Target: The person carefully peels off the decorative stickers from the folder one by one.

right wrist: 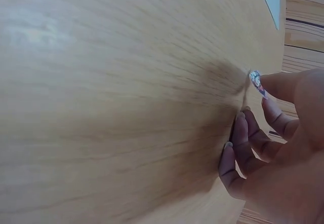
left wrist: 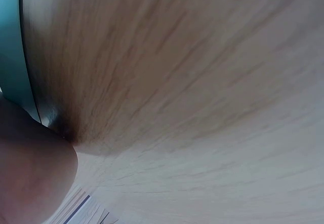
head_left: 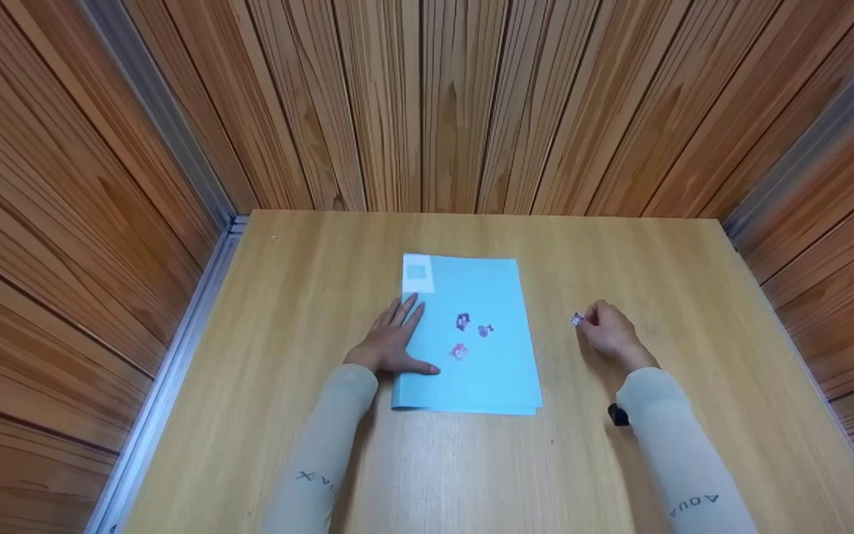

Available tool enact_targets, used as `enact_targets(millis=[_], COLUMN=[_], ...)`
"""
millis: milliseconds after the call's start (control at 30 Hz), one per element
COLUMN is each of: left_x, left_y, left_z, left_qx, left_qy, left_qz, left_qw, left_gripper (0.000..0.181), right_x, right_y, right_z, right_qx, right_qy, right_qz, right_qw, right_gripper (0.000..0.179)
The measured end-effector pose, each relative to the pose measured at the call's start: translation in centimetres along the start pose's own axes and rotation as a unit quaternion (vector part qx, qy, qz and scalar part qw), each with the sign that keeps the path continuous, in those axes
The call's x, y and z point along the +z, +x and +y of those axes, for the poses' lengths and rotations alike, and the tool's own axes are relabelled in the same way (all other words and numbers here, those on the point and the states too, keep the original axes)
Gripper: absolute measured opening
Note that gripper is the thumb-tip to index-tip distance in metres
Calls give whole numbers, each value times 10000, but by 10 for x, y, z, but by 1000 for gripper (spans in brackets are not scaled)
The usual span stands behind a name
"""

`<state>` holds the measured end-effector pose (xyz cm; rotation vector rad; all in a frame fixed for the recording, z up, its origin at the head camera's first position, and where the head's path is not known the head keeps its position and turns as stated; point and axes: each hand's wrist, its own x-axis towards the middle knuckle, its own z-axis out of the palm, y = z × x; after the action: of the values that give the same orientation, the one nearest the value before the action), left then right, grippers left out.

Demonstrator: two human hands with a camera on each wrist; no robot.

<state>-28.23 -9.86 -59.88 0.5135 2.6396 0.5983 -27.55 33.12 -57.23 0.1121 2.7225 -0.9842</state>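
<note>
A light blue folder (head_left: 497,378) lies on the table, a white label (head_left: 418,273) in its upper left corner. Three small purple-pink stickers (head_left: 459,351) are on its cover. Across the folder's left edge rests my left hand (head_left: 390,345), fingers spread and thumb out over the cover. To the right of the folder, my right hand (head_left: 611,331) pinches a small patterned sticker (right wrist: 257,83) between thumb and index finger. In the right wrist view the other fingers (right wrist: 229,165) curl close over the tabletop. The left wrist view shows part of the left hand (left wrist: 35,173) beside the folder's edge (left wrist: 15,62).
The wooden table (head_left: 308,282) is enclosed by plank walls (head_left: 457,111) at the back and on both sides. A metal rail (head_left: 167,371) runs along the left side. Something small and black (head_left: 618,414) shows under the right sleeve (head_left: 664,415).
</note>
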Motion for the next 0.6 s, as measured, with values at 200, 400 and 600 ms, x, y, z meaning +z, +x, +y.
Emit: enact_targets(millis=[200, 400, 600], left_x=[0, 0, 1], left_y=[-2, -2, -1], left_z=[0, 1, 0], left_qx=[10, 19, 102], left_qy=[-85, -101, -19], left_qz=[57, 48, 61], left_qw=[9999, 9999, 9999], left_gripper=[128, 128, 127], right_x=[3, 6, 9], right_y=[2, 3, 4], right_z=[1, 2, 3], right_qx=[124, 164, -85], right_qy=[-154, -240, -404], right_qz=[39, 145, 450], right_qw=[9998, 9995, 9981], right_gripper=[28, 29, 26])
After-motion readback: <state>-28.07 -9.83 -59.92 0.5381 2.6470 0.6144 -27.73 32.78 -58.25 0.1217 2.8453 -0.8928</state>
